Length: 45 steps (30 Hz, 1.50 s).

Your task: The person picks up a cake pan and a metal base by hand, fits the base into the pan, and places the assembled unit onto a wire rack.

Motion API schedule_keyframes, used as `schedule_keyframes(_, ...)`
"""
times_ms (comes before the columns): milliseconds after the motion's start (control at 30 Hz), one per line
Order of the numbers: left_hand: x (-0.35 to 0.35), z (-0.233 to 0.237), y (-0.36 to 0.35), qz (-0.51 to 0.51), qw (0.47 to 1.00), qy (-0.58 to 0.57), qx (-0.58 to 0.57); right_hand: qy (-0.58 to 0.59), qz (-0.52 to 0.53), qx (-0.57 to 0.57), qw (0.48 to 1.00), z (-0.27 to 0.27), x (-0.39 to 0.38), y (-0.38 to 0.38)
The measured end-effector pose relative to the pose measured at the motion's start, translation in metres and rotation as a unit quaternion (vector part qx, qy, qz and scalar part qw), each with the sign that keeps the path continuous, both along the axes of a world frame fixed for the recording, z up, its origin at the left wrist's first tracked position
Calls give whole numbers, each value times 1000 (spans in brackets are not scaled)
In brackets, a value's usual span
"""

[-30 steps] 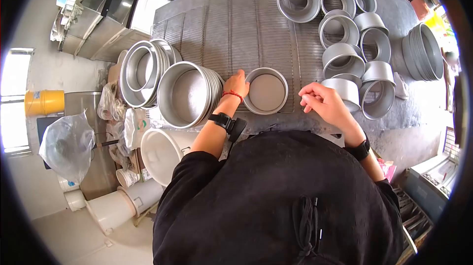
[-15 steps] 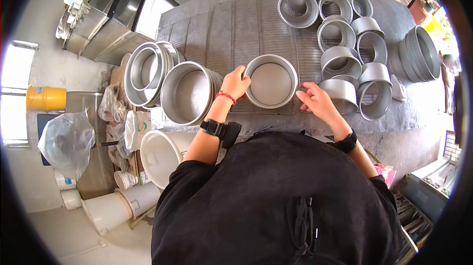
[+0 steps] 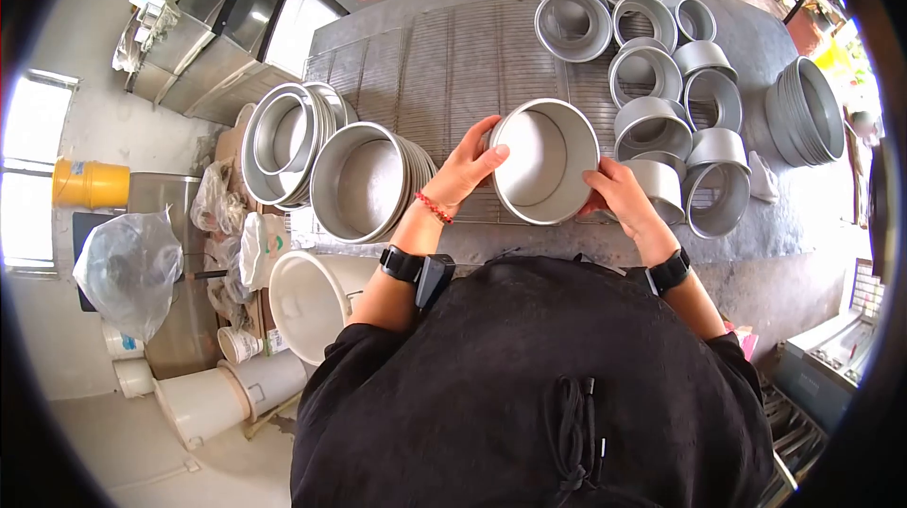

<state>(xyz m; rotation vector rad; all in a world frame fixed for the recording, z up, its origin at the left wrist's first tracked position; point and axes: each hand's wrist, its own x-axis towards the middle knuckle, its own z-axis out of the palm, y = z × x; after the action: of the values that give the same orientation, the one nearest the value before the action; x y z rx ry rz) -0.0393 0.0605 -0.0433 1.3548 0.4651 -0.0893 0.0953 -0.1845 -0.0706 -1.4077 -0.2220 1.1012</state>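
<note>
A round metal pan (image 3: 543,163) is held between my two hands over the front of the wire rack, its open top facing me and slightly tilted. My left hand (image 3: 468,168) grips its left side, with the thumb over the rim. On the right side, my right hand (image 3: 616,194) has its fingers against the wall near the rim. Left of my left hand lies a nested stack of large round pans (image 3: 364,182). Another nested stack (image 3: 283,135) is farther left. Close to my right hand is a group of single pans (image 3: 652,130), several lying on their sides.
The wire rack (image 3: 435,54) covers the middle of the metal table (image 3: 775,215). A tall nested stack of pans (image 3: 805,113) stands at the far right. Below the table's left edge are a white bucket (image 3: 307,305) and plastic bags (image 3: 255,253).
The middle pan has been lifted and tilted, and has moved slightly right. My left hand has shifted right with it. My right hand, apart from the pan before, now touches its right side.
</note>
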Motion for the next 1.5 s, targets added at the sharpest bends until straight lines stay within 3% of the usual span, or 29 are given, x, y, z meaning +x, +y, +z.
schedule_keyframes(33,1,4,-2,10,1000,11,6,12,-9,5,1000,0,0,0)
schedule_keyframes(167,11,5,-10,65,991,-79,88,-123,-86,-3,989,-19,-2,5)
schedule_keyframes(233,12,15,-21,76,969,-109,206,-144,-113,7,983,-14,0,4)
schedule_keyframes(267,12,20,-26,79,953,-123,264,-99,-103,32,989,-5,-1,4)
schedule_keyframes(300,14,21,-29,67,858,-167,481,-54,-93,56,993,8,-4,6)
schedule_keyframes(400,19,43,-41,8,784,-204,587,68,-83,102,989,13,-8,12)
schedule_keyframes(467,19,44,-40,55,849,-210,482,156,-91,124,976,8,-7,15)
schedule_keyframes(500,21,38,-34,71,837,-229,492,170,-88,153,969,10,-7,15)
schedule_keyframes(667,18,28,-21,89,877,-199,428,99,-104,132,981,0,-6,11)
schedule_keyframes(733,16,26,-19,109,931,-183,296,55,-109,111,986,-3,-5,8)
schedule_keyframes(1000,8,19,1,197,951,-162,176,1,-126,115,985,25,9,-3)
schedule_keyframes(1100,5,9,2,209,953,-132,174,-151,-157,60,974,40,23,-4)
schedule_keyframes(1233,-3,-15,7,199,956,-106,189,-170,-14,12,985,65,63,-13)
schedule_keyframes(1333,-8,-29,6,200,958,-94,181,-111,-10,141,984,85,72,-6)
schedule_keyframes(1433,-12,-36,5,207,960,-89,165,-202,36,142,968,88,101,7)
schedule_keyframes(1500,-13,-34,2,211,963,-75,153,-205,51,55,976,96,126,18)
